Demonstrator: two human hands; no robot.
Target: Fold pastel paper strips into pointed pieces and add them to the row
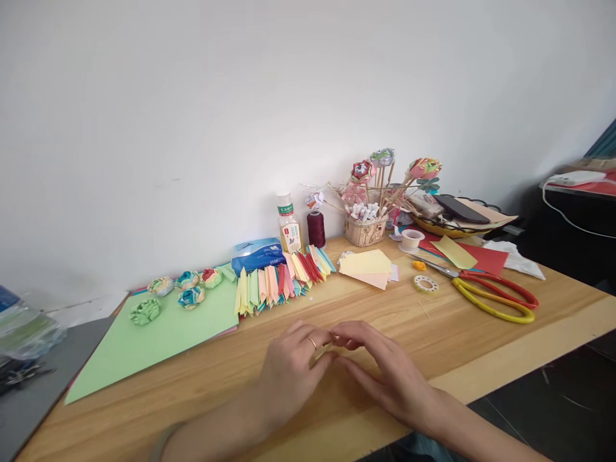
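Near the table's front edge, my left hand (pixel 293 359) pinches a small piece of yellowish paper (pixel 323 353), mostly hidden by the fingers. My right hand (pixel 385 366) meets it from the other side, thumb and fingertips curled together at the paper's right end. Beyond my hands lies a row of folded paper strips (pixel 269 287) in several colours. A stack of pale yellow and pink paper cards (pixel 366 266) is farther back, right of the strips. To the left, several folded paper flowers (pixel 191 297) rest on a green paper sheet (pixel 158 346).
Large scissors (pixel 495 295) with red and yellow handles lie at right, near a tape roll (pixel 425 284). A bottle (pixel 289 224), a maroon thread spool (pixel 316 228) and a basket (pixel 366 231) with paper flowers on sticks stand along the wall.
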